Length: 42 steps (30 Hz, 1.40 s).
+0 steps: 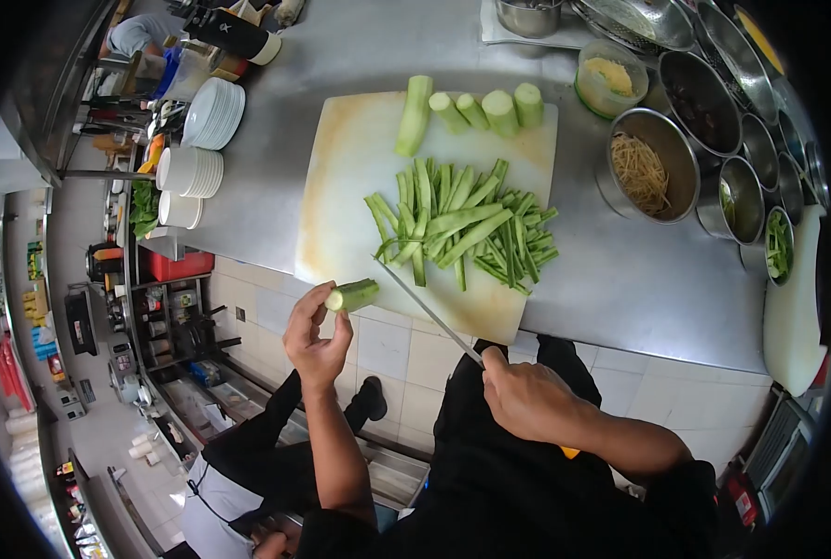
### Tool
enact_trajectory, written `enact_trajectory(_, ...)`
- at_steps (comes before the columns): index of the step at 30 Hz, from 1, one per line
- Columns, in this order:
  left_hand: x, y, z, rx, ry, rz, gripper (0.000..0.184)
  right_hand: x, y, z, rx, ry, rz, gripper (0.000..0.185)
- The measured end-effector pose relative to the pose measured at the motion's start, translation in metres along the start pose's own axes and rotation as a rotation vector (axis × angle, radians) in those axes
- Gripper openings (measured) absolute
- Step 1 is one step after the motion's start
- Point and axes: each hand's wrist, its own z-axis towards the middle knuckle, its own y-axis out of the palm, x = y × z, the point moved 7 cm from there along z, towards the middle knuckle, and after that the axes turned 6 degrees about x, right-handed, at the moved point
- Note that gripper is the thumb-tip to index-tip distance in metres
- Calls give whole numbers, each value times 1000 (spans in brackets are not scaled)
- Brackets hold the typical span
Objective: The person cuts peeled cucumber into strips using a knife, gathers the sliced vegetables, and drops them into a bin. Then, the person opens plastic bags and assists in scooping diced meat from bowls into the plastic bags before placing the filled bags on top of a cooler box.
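Note:
My left hand (315,340) pinches a short cut length of cucumber (353,295) between thumb and fingers, its pale cut end facing me, just off the board's near left edge. My right hand (532,396) is wrapped round the handle of a knife (431,315). The blade points up and left, its tip by a thin green strip near the held piece. Beyond the blade, a heap of green cucumber strips (471,219) lies on the white cutting board (341,186). Several pale green chunks (500,114) and one longer piece (415,115) line the board's far side.
To the right stand a metal bowl of pale shreds (641,172), a plastic tub (611,79) and several other metal bowls. Stacked white plates (214,114) and bowls (190,173) are at the left. Another person in an apron (220,498) is at lower left.

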Motion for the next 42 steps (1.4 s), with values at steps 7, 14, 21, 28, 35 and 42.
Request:
enact_trajectory(7,19,9,4,-62,147,173,31,-10,0,-13,78,-114,-120,22)
enact_trajectory(14,23,6,-1,53,118,253,27,-22,-6,-30,91,-175,-202,43)
enact_trajectory(21,20,6,-3,40,100,237,28,-32,-2,-37,92,-161,-199,45)
enact_trajectory(28,21,4,-4,18,83,259,28,-36,-2,-41,66,-141,-175,46)
enact_trajectory(35,22,5,-4,-2,49,211,27,-39,4,-41,119,-152,-190,44)
enact_trajectory(42,18,6,-5,-14,72,177,26,-38,15,-29,79,-124,-128,45)
